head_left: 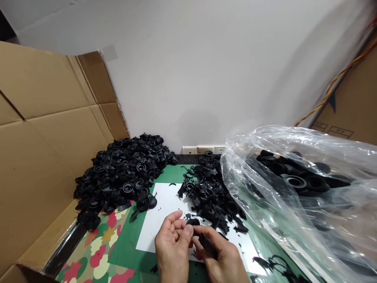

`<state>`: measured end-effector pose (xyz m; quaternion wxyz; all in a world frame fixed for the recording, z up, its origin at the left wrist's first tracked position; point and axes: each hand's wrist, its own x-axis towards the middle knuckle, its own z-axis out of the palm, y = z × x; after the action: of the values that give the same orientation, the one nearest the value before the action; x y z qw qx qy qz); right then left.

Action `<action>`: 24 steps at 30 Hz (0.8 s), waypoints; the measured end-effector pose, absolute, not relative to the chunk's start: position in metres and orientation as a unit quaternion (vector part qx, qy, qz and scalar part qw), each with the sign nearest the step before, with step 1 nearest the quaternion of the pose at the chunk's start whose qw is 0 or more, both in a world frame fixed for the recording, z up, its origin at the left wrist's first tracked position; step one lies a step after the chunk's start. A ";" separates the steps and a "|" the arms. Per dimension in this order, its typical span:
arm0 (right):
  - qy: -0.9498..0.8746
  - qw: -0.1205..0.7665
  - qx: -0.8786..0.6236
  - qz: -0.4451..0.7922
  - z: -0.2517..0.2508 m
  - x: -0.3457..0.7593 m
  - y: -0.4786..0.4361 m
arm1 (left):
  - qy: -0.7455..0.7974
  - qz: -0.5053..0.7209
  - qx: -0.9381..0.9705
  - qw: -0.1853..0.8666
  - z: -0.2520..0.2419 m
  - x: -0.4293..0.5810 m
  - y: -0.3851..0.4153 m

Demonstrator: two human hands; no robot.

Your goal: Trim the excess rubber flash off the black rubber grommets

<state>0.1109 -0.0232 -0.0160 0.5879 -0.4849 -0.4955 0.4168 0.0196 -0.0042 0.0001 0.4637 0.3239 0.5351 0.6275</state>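
Observation:
Above the white sheet (149,232), my left hand (173,249) pinches a small round black rubber part (193,222) between thumb and fingers. My right hand (225,255) meets it from the right, its index finger and thumb close to the part. A dark, elongated object (207,245) lies inside the right hand's curled fingers; its kind is mostly hidden. Just beyond my hands, a heap of black rubber scraps (209,188) spreads over the sheet. At the left rises a large pile of ribbed black rubber parts (120,173), with a few lying at the sheet's edge.
A clear plastic bag (265,220) with larger black rubber pieces (294,181) takes up the right side. Cardboard (53,82) stands on the left. Green board (126,243) lies under the sheet. Behind is a pale wall (200,70) with sockets (190,150) low down.

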 end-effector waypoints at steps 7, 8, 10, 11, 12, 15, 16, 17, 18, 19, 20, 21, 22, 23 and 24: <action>-0.364 0.593 -0.473 0.540 -0.015 0.124 -0.021 | 0.523 0.637 0.280 0.493 0.005 0.023 0.000; -0.334 0.598 -0.476 0.551 -0.017 0.127 -0.019 | 0.528 0.637 0.272 0.492 0.006 0.023 0.000; -0.297 0.605 -0.488 0.555 -0.019 0.133 -0.017 | 0.533 0.634 0.267 0.492 0.009 0.023 0.000; -0.293 0.607 -0.493 0.550 -0.020 0.134 -0.016 | 0.533 0.635 0.268 0.491 0.009 0.023 0.000; -0.296 0.608 -0.497 0.544 -0.021 0.136 -0.015 | 0.532 0.635 0.269 0.491 0.010 0.023 0.000; -0.321 0.598 -0.510 0.528 -0.023 0.136 -0.013 | 0.529 0.635 0.269 0.494 0.010 0.023 0.001; -0.329 0.593 -0.515 0.525 -0.023 0.136 -0.013 | 0.528 0.635 0.269 0.496 0.010 0.023 0.001; -0.335 0.587 -0.520 0.522 -0.023 0.136 -0.012 | 0.527 0.635 0.270 0.496 0.010 0.023 0.002; -0.341 0.583 -0.523 0.520 -0.023 0.135 -0.012 | 0.526 0.635 0.272 0.497 0.009 0.023 0.002; -0.345 0.581 -0.525 0.518 -0.022 0.135 -0.012 | 0.525 0.636 0.274 0.496 0.009 0.023 0.002; -0.349 0.580 -0.525 0.517 -0.020 0.135 -0.012 | 0.524 0.636 0.277 0.494 0.008 0.023 0.002; -0.353 0.579 -0.525 0.515 -0.018 0.134 -0.012 | 0.523 0.637 0.281 0.491 0.008 0.022 0.002; -0.357 0.577 -0.524 0.514 -0.015 0.135 -0.012 | 0.523 0.637 0.289 0.487 0.008 0.022 0.001; -0.365 0.573 -0.523 0.516 -0.012 0.135 -0.012 | 0.522 0.634 0.303 0.483 0.008 0.022 0.000; -0.376 0.567 -0.517 0.520 -0.008 0.135 -0.012 | 0.519 0.629 0.327 0.477 0.007 0.021 -0.001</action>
<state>0.1348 -0.0122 -0.0084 0.5666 -0.5174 -0.3757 0.5198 0.0208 -0.0014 0.0073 0.4770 0.3272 0.5193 0.6291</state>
